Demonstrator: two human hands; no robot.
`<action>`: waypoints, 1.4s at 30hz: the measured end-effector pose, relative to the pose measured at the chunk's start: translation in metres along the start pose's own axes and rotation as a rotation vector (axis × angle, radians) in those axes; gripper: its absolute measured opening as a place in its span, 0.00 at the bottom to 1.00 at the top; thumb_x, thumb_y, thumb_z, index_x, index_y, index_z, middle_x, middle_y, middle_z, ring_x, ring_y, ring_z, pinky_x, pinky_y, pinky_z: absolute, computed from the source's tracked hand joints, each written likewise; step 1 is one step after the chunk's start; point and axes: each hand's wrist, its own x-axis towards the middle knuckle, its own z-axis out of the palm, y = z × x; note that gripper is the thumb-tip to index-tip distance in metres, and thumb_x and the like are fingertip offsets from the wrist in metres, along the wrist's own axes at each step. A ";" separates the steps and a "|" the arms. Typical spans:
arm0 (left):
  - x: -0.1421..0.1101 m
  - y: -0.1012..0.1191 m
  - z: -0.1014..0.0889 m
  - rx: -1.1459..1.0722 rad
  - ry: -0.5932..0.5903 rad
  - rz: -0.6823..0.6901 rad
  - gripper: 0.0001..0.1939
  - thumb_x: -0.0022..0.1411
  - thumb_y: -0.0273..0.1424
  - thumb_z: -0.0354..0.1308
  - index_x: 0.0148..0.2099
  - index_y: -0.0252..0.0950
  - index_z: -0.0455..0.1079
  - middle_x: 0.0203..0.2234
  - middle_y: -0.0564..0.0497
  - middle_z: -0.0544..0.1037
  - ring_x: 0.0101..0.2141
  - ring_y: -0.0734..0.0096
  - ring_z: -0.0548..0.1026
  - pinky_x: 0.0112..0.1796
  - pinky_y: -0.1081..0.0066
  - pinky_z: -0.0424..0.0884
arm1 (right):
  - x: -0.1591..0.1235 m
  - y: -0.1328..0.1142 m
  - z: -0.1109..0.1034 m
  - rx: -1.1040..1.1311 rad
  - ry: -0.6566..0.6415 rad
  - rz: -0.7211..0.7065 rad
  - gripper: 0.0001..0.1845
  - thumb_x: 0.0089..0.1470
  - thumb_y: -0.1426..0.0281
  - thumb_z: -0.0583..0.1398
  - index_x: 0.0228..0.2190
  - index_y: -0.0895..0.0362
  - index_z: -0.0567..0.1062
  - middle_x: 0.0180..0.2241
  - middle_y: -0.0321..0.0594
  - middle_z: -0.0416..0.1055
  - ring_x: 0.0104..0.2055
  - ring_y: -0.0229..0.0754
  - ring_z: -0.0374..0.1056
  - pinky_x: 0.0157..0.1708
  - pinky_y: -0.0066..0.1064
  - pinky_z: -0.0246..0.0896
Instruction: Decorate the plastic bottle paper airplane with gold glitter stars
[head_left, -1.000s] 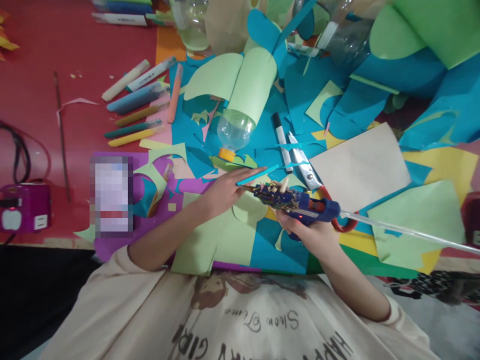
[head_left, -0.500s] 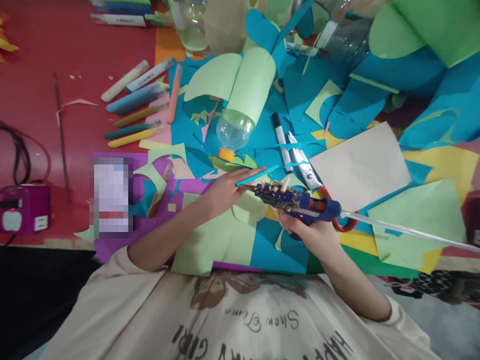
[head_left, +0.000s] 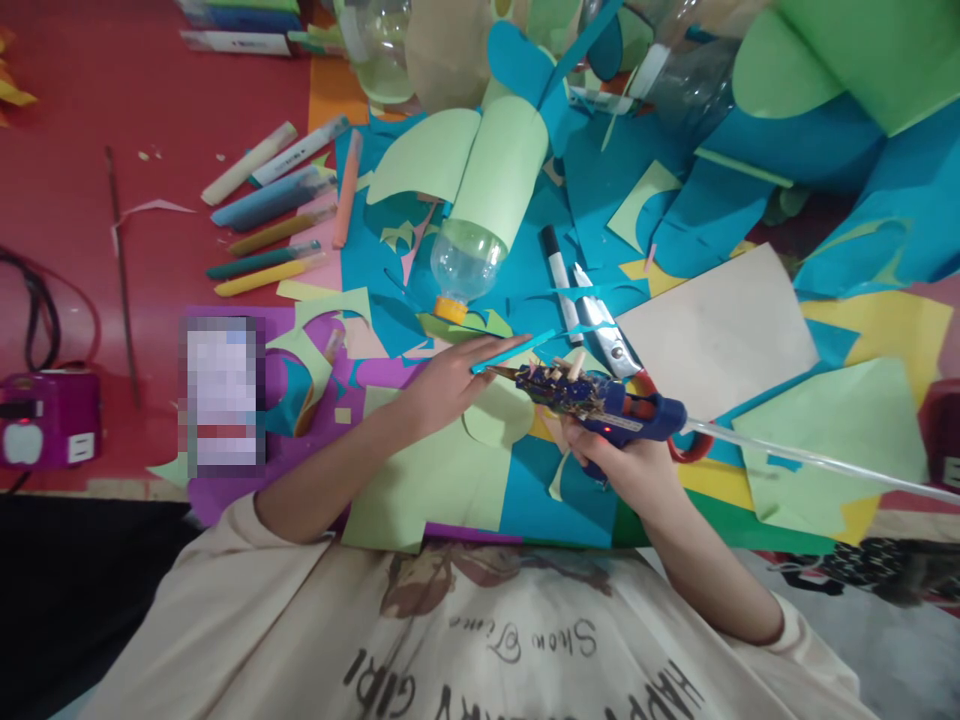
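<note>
My left hand (head_left: 448, 385) is closed on a narrow blue paper strip (head_left: 517, 350), held up in front of the fingers. My right hand (head_left: 626, 465) grips a blue glue gun (head_left: 600, 405) by its handle. Dried glue and bits of debris crust the front of the gun, and a small red light glows on its side. Out of its back runs a long clear glue stick (head_left: 795, 455). The nozzle points left, at the strip near my left fingertips; whether it touches cannot be made out. Just beyond lies a plastic bottle (head_left: 469, 262) with an orange cap, wrapped in light green paper.
Red-handled scissors (head_left: 616, 350) and a black-capped marker (head_left: 562, 285) lie beyond the gun. Several markers (head_left: 270, 195) are at the left, beside a blurred phone (head_left: 223, 390). Coloured paper scraps cover much of the red table (head_left: 67, 200). More bottles (head_left: 379, 50) stand at the back.
The glue gun's nozzle has shifted slightly right along the blue strip. My left hand stays almost in place, still holding the strip.
</note>
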 end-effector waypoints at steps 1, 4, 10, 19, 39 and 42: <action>0.000 0.000 0.000 -0.004 -0.003 -0.006 0.24 0.71 0.28 0.43 0.65 0.42 0.65 0.60 0.50 0.72 0.58 0.65 0.71 0.59 0.65 0.67 | 0.000 0.000 0.000 0.001 0.002 -0.003 0.15 0.43 0.63 0.62 0.13 0.54 0.64 0.13 0.33 0.61 0.17 0.35 0.57 0.17 0.28 0.59; 0.000 -0.001 0.000 -0.019 0.000 -0.004 0.24 0.71 0.28 0.44 0.66 0.43 0.64 0.60 0.50 0.72 0.58 0.65 0.71 0.58 0.65 0.68 | 0.000 -0.001 -0.001 -0.003 0.015 -0.007 0.14 0.42 0.64 0.62 0.14 0.54 0.66 0.13 0.33 0.62 0.17 0.34 0.57 0.18 0.28 0.60; 0.000 0.000 0.000 -0.001 -0.005 -0.011 0.23 0.72 0.29 0.43 0.66 0.44 0.64 0.60 0.51 0.72 0.58 0.65 0.71 0.58 0.65 0.67 | 0.001 -0.004 -0.001 -0.028 0.039 -0.017 0.13 0.42 0.64 0.62 0.14 0.54 0.66 0.13 0.32 0.62 0.17 0.34 0.57 0.18 0.28 0.58; -0.001 0.000 -0.001 -0.003 0.005 0.013 0.22 0.74 0.33 0.42 0.65 0.42 0.65 0.60 0.50 0.72 0.58 0.65 0.71 0.59 0.65 0.66 | -0.001 0.004 -0.006 -0.018 0.081 0.051 0.10 0.40 0.62 0.64 0.17 0.54 0.71 0.13 0.32 0.63 0.17 0.35 0.58 0.18 0.29 0.59; -0.001 -0.006 0.003 0.005 0.127 0.194 0.23 0.76 0.41 0.41 0.64 0.40 0.66 0.55 0.47 0.76 0.53 0.67 0.75 0.54 0.68 0.71 | 0.002 0.009 -0.011 0.006 0.111 0.004 0.10 0.40 0.66 0.61 0.15 0.54 0.68 0.12 0.31 0.63 0.16 0.34 0.59 0.17 0.27 0.57; -0.001 -0.008 0.004 0.005 0.128 0.202 0.22 0.76 0.40 0.41 0.64 0.41 0.66 0.55 0.48 0.76 0.53 0.66 0.75 0.54 0.68 0.71 | 0.002 0.012 -0.013 -0.004 0.134 0.027 0.09 0.40 0.65 0.62 0.16 0.55 0.68 0.12 0.32 0.63 0.15 0.34 0.58 0.15 0.27 0.57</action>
